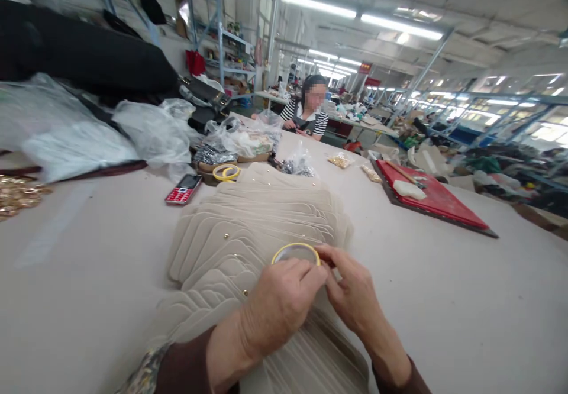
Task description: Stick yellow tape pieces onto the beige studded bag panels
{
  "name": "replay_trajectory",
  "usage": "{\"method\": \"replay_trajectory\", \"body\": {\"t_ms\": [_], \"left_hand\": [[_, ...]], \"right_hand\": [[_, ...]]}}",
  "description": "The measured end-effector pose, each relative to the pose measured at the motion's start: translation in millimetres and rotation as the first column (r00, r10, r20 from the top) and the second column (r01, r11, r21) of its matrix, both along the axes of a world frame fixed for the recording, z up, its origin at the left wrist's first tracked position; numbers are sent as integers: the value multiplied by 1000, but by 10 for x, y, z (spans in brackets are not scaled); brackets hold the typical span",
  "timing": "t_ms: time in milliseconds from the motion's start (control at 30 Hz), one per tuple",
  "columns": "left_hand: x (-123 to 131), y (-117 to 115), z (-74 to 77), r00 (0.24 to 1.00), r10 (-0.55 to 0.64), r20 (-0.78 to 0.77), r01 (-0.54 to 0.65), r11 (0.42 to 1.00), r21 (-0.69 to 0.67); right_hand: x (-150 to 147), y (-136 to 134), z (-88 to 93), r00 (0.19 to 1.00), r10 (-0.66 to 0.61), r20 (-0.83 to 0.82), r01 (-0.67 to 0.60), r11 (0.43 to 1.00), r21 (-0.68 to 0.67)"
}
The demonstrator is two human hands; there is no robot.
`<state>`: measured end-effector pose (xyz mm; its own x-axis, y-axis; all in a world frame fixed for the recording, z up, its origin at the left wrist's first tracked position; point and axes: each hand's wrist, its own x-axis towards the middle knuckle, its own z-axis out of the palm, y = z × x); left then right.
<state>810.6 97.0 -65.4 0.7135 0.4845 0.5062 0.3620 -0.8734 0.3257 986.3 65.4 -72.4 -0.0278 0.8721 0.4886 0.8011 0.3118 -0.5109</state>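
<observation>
A roll of yellow tape point(296, 245) is held above a fanned pile of beige flat pieces point(261, 216). My left hand point(286, 296) is closed around the near side of the roll. At the roll's right edge my right hand point(350, 284) pinches with thumb and index finger; what lies between those fingertips is mostly hidden, perhaps the tape's end. Small gold studs point(226, 236) show on some of the beige pieces. The lower part of the pile runs beneath both wrists.
A red phone point(183, 190) and more yellow tape rolls point(226, 173) lie beyond the pile. Gold metal parts point(20, 194) and plastic bags point(80, 139) sit left. A red board point(435, 196) lies right. Across the table sits a person in striped sleeves point(320, 123).
</observation>
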Motion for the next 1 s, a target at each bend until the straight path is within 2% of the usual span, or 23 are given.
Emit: {"method": "replay_trajectory", "body": {"t_ms": [100, 133, 200, 233, 267, 333, 367, 433, 500, 533, 600, 700, 800, 867, 933, 1000], "left_hand": [[-210, -3, 184, 981, 38, 190, -49, 997, 54], [-314, 12, 259, 972, 78, 223, -100, 991, 90], [-576, 76, 405, 940, 229, 253, -276, 946, 169], [-729, 126, 467, 907, 329, 262, -388, 895, 219], [-889, 189, 516, 845, 470, 256, -525, 819, 231], [-1215, 347, 556, 674, 710, 204, -739, 647, 189], [-1370, 439, 542, 586, 793, 169, -810, 562, 169], [-1642, 629, 449, 439, 898, 24, -886, 428, 179], [-1846, 792, 303, 362, 916, -172, -903, 390, 180], [-1919, 848, 230, 351, 912, -215, -903, 390, 182], [-2021, 875, 118, 387, 898, -207, -883, 426, 195], [-2114, 638, 65, 503, 857, -115, -849, 514, 123], [-2195, 95, 11, 632, 766, -116, -772, 635, -14], [-2263, -370, -115, 708, 695, -126, -706, 693, -146], [-2346, -850, -306, 714, 687, -136, -696, 674, -248], [-2428, -1271, -512, 670, 723, -167, -735, 616, -282]], "right_hand": [[-87, 113, 52, 990, 65, 125, -65, 998, -2], [-101, 153, 61, 985, 66, 159, -64, 998, -19], [-112, 221, 71, 977, 72, 203, -61, 996, -62], [-112, 247, 75, 974, 75, 215, -59, 995, -80], [-110, 268, 79, 972, 78, 221, -58, 994, -96], [-104, 304, 95, 973, 70, 220, -46, 993, -112], [-100, 322, 108, 974, 65, 216, -39, 992, -122], [-97, 365, 149, 976, 60, 210, -28, 988, -149], [-104, 421, 206, 971, 71, 228, -27, 981, -193], [-113, 452, 238, 964, 86, 250, -30, 976, -218], [-143, 513, 297, 939, 126, 319, -39, 963, -266], [-197, 572, 346, 890, 179, 420, -41, 948, -316], [-225, 591, 317, 846, 209, 490, -39, 942, -333], [-236, 594, 268, 819, 225, 527, -40, 940, -339], [-261, 591, 230, 800, 242, 549, -45, 936, -348], [-307, 587, 223, 780, 278, 560, -58, 924, -378]]}}
